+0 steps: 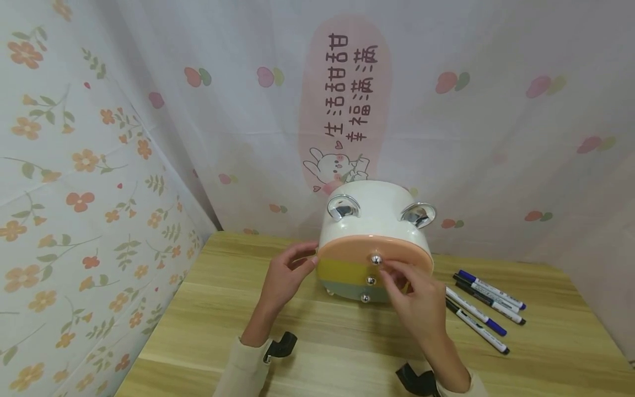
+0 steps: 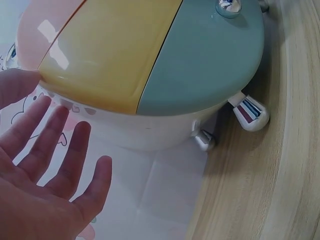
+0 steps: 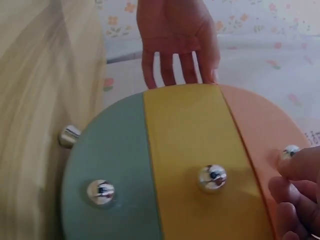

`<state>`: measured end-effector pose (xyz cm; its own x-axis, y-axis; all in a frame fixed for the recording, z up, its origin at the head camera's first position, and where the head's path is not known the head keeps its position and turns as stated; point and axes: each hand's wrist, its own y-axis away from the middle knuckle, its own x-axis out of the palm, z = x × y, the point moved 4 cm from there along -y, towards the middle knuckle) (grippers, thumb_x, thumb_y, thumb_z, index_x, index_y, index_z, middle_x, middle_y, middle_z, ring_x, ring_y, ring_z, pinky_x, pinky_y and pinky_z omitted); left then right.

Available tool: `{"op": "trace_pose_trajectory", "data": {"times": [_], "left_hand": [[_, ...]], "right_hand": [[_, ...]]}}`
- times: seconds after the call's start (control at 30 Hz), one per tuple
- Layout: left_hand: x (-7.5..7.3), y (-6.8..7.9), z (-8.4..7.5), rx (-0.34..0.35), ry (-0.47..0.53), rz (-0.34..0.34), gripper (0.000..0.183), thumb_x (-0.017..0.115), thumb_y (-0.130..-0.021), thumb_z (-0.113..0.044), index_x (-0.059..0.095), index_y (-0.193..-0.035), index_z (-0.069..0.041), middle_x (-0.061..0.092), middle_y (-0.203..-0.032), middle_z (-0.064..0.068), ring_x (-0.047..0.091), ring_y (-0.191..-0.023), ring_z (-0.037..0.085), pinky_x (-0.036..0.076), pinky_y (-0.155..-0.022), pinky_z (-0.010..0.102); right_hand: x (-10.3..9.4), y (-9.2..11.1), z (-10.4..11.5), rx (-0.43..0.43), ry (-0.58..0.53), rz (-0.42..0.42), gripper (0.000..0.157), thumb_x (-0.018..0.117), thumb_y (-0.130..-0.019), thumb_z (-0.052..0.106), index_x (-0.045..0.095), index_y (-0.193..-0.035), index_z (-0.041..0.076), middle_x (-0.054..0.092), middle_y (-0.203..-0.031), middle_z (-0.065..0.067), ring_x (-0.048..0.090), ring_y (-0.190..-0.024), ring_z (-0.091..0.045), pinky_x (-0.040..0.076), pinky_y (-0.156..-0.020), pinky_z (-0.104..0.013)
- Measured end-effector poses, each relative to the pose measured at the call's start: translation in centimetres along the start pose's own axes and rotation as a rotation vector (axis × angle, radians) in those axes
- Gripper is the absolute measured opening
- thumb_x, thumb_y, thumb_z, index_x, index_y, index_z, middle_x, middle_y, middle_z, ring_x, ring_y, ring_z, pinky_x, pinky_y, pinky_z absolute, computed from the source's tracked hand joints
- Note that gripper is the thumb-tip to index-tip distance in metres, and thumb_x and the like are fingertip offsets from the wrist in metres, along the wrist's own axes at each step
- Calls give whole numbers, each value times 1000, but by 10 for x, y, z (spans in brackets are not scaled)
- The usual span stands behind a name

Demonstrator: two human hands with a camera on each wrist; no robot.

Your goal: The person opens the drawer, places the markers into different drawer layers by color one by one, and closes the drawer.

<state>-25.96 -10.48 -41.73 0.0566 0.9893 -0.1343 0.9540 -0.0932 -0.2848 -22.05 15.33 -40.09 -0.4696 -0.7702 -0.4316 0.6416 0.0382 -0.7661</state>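
A small round-fronted drawer box [image 1: 372, 218] stands on the table, white-bodied with two silver ears and silver feet. Its front has an orange drawer [image 1: 347, 246], a yellow drawer [image 2: 110, 55] and a green drawer [image 3: 120, 150], each with a silver ball knob. The right hand [image 1: 416, 298] has its thumb and fingers at the orange drawer's knob [image 3: 291, 149], pinching it. On the box's other side the left hand [image 1: 285, 278] steadies the rim, thumb against the front edge and the other fingers extended along the side. All three drawer fronts sit flush.
To the right of the box lie several markers [image 1: 488, 292] with blue and black caps. Behind the wooden table [image 1: 208, 309] hangs a printed curtain [image 1: 238, 127], and a floral curtain [image 1: 84, 193] borders the left. A black wrist mount [image 1: 283, 344] sticks out from the left sleeve.
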Motion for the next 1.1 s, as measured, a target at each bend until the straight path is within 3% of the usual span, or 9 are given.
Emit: {"op": "trace_pose_trajectory", "data": {"times": [0.27,0.5,0.73,0.93,1.1], "left_hand": [[1,-1,6,-2,-24,-13,29,67,-94,-13,66,-123,-8,64,-125,10,59,-118,32,49,-98,43],[0,1,1,-12,-8,-7,30,66,-95,-14,66,-124,-6,64,-124,9,58,-119,36,48,-100,47],[0,1,0,-12,-5,15,31,65,-96,-15,65,-125,-5,63,-127,12,57,-120,37,47,-100,48],[0,1,2,-3,2,8,30,66,-95,-14,65,-124,-6,63,-126,11,58,-119,38,47,-100,48],[-1,-5,24,-9,9,2,32,68,-95,-21,66,-125,-12,64,-126,5,59,-119,33,48,-100,45]], "right_hand": [[8,18,-14,178,35,65,9,81,-82,16,77,-87,11,64,-66,12,56,-53,-4,43,-48,-13],[21,33,-23,412,83,146,17,77,-84,42,77,-78,26,59,-59,22,55,-52,-2,43,-49,-21],[31,34,-23,479,109,187,29,70,-86,54,76,-72,29,59,-57,23,53,-50,-3,39,-48,-25],[36,31,-19,473,83,188,41,64,-90,54,73,-63,25,58,-52,19,49,-45,-7,35,-45,-27],[38,29,-18,452,109,162,46,64,-91,53,67,-55,25,54,-49,22,47,-44,-7,34,-45,-28]]}}
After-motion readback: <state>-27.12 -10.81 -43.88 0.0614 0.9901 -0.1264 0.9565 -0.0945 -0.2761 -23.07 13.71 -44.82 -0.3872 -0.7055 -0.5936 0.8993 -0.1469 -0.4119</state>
